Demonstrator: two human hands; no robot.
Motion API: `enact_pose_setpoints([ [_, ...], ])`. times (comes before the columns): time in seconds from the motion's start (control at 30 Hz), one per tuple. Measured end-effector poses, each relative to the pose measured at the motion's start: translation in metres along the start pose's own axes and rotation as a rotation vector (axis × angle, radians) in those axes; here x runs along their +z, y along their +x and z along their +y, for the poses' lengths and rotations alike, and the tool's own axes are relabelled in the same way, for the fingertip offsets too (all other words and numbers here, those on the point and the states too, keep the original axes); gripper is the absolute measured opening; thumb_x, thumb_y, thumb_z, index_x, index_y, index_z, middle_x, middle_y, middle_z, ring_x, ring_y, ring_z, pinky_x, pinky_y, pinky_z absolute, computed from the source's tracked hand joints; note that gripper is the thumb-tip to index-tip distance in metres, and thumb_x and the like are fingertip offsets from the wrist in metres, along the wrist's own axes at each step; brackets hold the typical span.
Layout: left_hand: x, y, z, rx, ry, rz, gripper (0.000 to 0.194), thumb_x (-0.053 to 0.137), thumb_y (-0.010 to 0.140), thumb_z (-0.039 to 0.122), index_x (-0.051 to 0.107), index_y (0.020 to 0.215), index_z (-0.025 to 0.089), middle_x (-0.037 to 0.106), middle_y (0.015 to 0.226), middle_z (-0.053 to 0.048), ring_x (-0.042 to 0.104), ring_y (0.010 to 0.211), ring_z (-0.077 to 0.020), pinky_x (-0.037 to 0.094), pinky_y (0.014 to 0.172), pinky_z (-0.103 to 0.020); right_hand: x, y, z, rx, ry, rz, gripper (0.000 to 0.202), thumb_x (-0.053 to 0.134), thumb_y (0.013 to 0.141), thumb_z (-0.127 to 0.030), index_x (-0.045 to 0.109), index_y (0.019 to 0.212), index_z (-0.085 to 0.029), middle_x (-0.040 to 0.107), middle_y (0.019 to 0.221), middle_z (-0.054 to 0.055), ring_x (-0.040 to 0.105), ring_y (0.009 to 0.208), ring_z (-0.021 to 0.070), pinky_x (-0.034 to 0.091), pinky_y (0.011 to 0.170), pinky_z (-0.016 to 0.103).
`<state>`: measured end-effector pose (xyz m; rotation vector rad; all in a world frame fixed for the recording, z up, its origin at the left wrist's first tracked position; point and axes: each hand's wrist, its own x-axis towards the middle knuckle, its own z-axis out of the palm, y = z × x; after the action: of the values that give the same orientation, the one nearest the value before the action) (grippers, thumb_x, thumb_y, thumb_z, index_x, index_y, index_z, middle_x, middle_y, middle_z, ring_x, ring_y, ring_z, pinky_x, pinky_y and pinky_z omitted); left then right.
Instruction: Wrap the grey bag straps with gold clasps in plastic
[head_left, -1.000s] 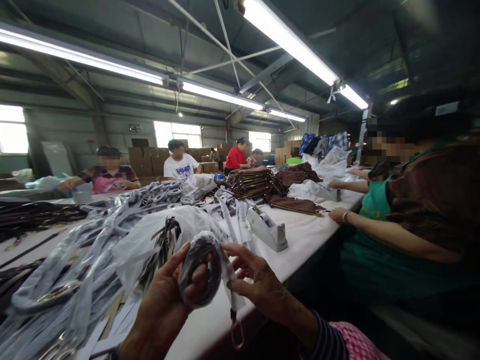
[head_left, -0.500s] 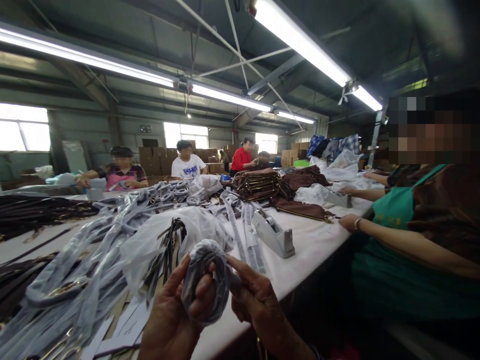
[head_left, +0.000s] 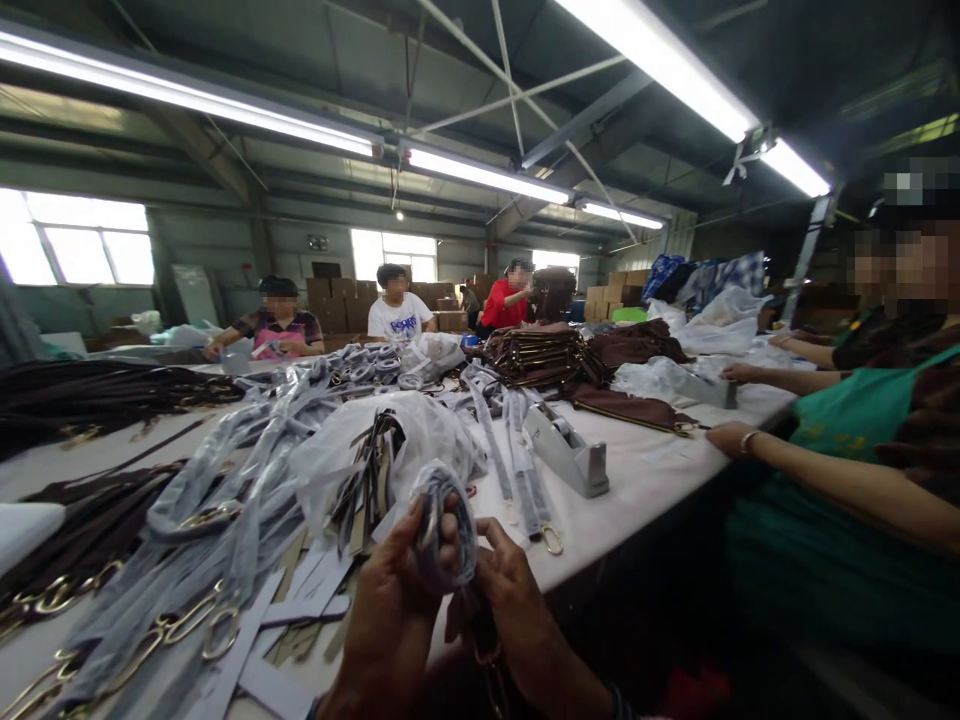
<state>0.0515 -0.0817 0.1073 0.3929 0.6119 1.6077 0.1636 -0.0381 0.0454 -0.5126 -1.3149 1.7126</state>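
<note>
A coiled strap in clear plastic (head_left: 444,500) is held up over the table's near edge. My left hand (head_left: 397,590) is closed round the coil's left side, with fingertips showing through its middle. At its lower right, my right hand (head_left: 517,605) pinches the strap's dark end, from which a metal clasp (head_left: 487,650) hangs. Behind the coil lie a white plastic bag (head_left: 322,460) and a bundle of thin olive strips (head_left: 367,480). Many plastic-wrapped straps (head_left: 255,480) with gold clasps spread to the left.
A grey tape dispenser (head_left: 566,450) stands right of centre on the white table (head_left: 630,490). Brown pouches (head_left: 536,355) are stacked behind it. Dark straps (head_left: 97,395) lie at far left. A person in a green apron (head_left: 847,410) is on the right; others sit or stand across the table.
The view has shifted left and down. Both hands and the coil sit lower on the right, and the metal clasp shows more clearly. In the back, the person in red has raised a brown bag.
</note>
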Motion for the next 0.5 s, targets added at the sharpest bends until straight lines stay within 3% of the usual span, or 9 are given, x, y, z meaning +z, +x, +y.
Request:
enact_pose_setpoints([
  [0.1,-0.003,0.000,0.005,0.056,0.161,-0.029,0.032,0.081,0.076,0.023,0.071,0.105,0.014,0.072,0.085,-0.005,0.065,0.065,-0.0137,0.052,0.054,-0.021,0.010,0.000,0.005,0.030,0.092,-0.005,0.060,0.066,0.089,-0.068,0.060,0.114,-0.014,0.056,0.046,-0.004,0.047,0.029,0.0122,0.034,0.031,0.017],
  [0.2,-0.006,0.004,0.005,0.120,0.473,-0.043,0.034,0.083,0.078,0.037,0.069,0.104,0.019,0.071,0.085,-0.003,0.065,0.068,-0.0155,0.044,0.049,-0.018,0.014,0.003,0.009,0.063,0.141,-0.006,0.053,0.071,0.087,-0.063,0.064,0.106,-0.013,0.060,0.051,-0.001,0.053,0.035,0.0129,0.039,0.035,0.018],
  [0.27,-0.008,0.009,0.001,0.209,0.654,-0.031,0.030,0.080,0.081,0.041,0.067,0.098,0.020,0.071,0.086,-0.004,0.066,0.076,-0.0186,0.046,0.056,-0.021,0.012,0.006,0.011,0.112,0.151,-0.002,0.051,0.077,0.083,-0.059,0.066,0.101,-0.013,0.061,0.055,0.000,0.053,0.037,0.0122,0.037,0.036,0.018],
  [0.4,-0.016,0.017,-0.005,0.498,0.899,-0.053,0.023,0.085,0.076,0.031,0.065,0.080,0.022,0.060,0.073,0.001,0.055,0.072,-0.0184,0.042,0.067,-0.025,0.001,0.008,0.010,0.216,0.097,0.026,0.049,0.082,0.075,-0.057,0.066,0.085,-0.012,0.054,0.051,-0.003,0.046,0.036,0.0091,0.032,0.036,0.019],
  [0.47,-0.024,0.022,-0.003,0.520,0.963,-0.048,0.025,0.088,0.070,0.027,0.068,0.083,0.023,0.061,0.077,-0.001,0.056,0.081,-0.0228,0.042,0.074,-0.027,-0.005,0.008,0.007,0.280,0.051,0.033,0.044,0.081,0.074,-0.052,0.064,0.078,-0.012,0.054,0.053,-0.002,0.041,0.037,0.0056,0.027,0.037,0.017],
  [0.5,-0.029,0.025,0.000,0.468,0.963,-0.069,0.029,0.088,0.068,0.024,0.069,0.090,0.023,0.064,0.086,-0.004,0.058,0.094,-0.0268,0.043,0.080,-0.028,-0.008,0.007,0.004,0.319,0.046,0.030,0.041,0.081,0.073,-0.049,0.062,0.076,-0.012,0.055,0.055,-0.002,0.037,0.038,0.0037,0.024,0.037,0.017],
])
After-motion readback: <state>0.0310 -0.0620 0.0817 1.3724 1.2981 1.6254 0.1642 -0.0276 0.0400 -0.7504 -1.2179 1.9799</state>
